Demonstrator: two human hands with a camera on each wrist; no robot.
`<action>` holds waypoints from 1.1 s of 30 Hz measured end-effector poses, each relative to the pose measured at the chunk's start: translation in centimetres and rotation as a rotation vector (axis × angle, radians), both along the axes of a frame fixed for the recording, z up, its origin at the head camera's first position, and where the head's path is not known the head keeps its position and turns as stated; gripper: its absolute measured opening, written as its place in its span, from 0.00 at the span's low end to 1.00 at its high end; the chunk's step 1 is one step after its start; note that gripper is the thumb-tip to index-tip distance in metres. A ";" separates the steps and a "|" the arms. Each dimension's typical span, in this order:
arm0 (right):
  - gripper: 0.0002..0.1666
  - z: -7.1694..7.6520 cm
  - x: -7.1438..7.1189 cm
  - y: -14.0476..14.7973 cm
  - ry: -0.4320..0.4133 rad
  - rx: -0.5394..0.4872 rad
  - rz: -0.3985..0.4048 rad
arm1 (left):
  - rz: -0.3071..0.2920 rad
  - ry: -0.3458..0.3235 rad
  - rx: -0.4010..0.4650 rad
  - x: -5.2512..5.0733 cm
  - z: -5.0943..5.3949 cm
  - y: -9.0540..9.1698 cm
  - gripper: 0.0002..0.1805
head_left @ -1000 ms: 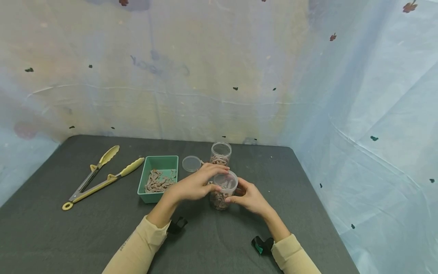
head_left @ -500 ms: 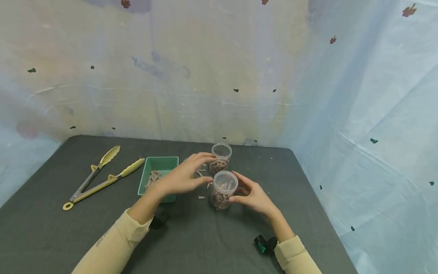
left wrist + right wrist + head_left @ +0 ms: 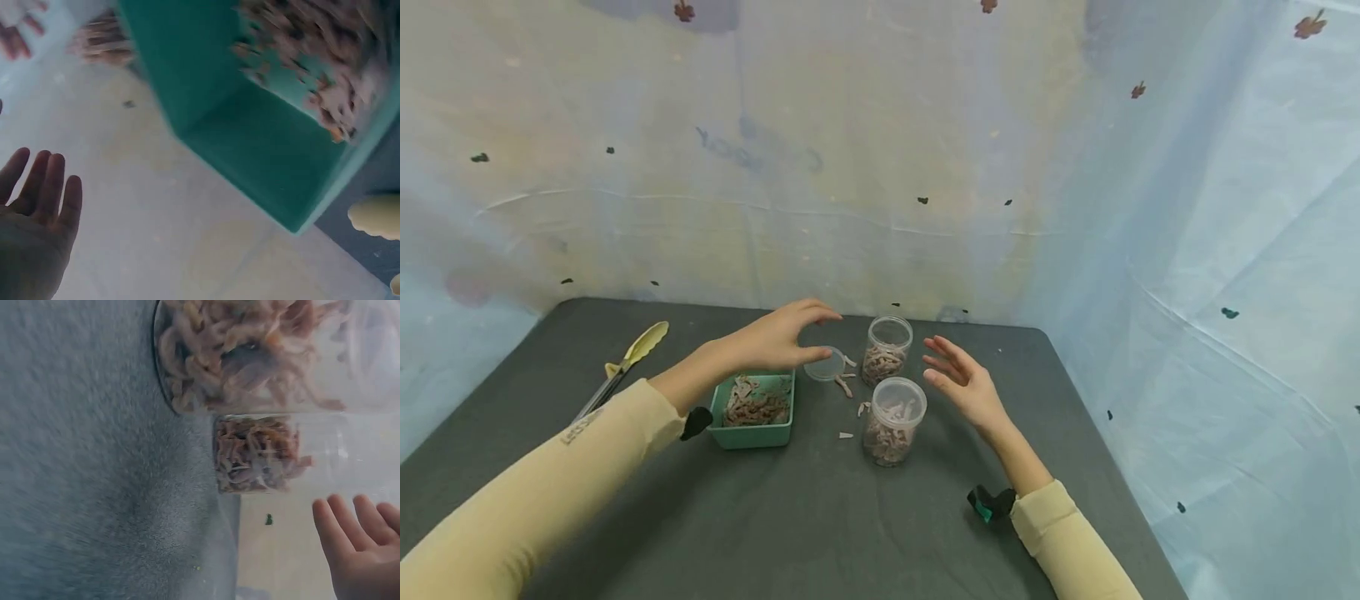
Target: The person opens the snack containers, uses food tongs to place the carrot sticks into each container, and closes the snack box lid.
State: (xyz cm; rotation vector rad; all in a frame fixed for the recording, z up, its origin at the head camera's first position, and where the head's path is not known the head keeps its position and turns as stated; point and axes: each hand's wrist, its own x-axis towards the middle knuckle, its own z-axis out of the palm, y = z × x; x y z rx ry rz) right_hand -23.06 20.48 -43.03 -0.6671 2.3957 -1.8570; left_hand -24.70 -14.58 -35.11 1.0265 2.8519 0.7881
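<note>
In the head view, a clear jar [image 3: 889, 440] of pale brown strips stands upright with a translucent lid [image 3: 899, 403] on top. Behind it is a second jar [image 3: 885, 362], uncovered and partly filled with the same strips. A loose round lid [image 3: 827, 367] lies on the table left of that jar. My left hand [image 3: 767, 340] hovers by this lid, thumb and fingers spread and nothing held; its thumb overlaps the lid's edge in view. To the right of the front jar, my right hand [image 3: 967, 390] is raised with fingers loosely extended, apart from both jars.
A green tub [image 3: 752, 437] holding more strips sits beneath my left forearm. Several stray strips [image 3: 844, 386] lie between tub and jars. Yellow-tipped tongs [image 3: 643, 342] rest at the left, partly hidden by the sleeve. A patterned sheet [image 3: 850, 167] hangs behind the dark table [image 3: 820, 525].
My left hand has left the front jar's lid and moved left and away toward the loose lid. My right hand has released the front jar and drawn off to the right.
</note>
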 end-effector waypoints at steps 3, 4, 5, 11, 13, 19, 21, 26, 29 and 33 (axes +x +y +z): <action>0.43 0.0 -1.3 -0.6 -0.025 -0.018 -0.028 | -0.019 -0.051 0.005 -2.1 -0.5 0.3 0.32; 0.43 -0.1 -1.6 -0.8 -0.036 -0.026 -0.038 | -0.027 -0.059 0.007 -2.8 -0.8 0.4 0.32; 0.43 -0.1 -1.9 -0.9 -0.046 -0.035 -0.045 | -0.031 -0.071 0.008 -3.3 -1.0 0.5 0.32; 0.46 -0.8 -3.2 -1.4 -0.093 -0.041 -0.066 | -0.039 -0.158 -0.078 -5.8 -3.0 0.8 0.31; 0.47 -1.1 -3.6 -1.7 -0.104 -0.044 -0.060 | -0.044 -0.203 -0.121 -6.3 -3.6 0.8 0.31; 0.49 -2.2 -4.2 -3.0 -0.143 -0.053 -0.002 | -0.030 -0.308 -0.210 -7.2 -5.0 0.4 0.32; 0.50 -2.5 -4.3 -3.6 -0.148 -0.036 0.020 | -0.026 -0.315 -0.240 -7.2 -5.3 0.1 0.33; 0.51 -3.2 -4.5 -4.6 -0.134 0.015 0.041 | -0.011 -0.336 -0.295 -7.0 -6.0 -0.6 0.32; 0.49 -3.6 -4.7 -4.9 -0.129 0.023 0.037 | -0.010 -0.338 -0.319 -6.9 -6.4 -0.6 0.31; 0.45 -4.1 -4.7 -5.1 -0.110 0.009 0.036 | -0.015 -0.324 -0.345 -6.8 -6.8 -0.2 0.32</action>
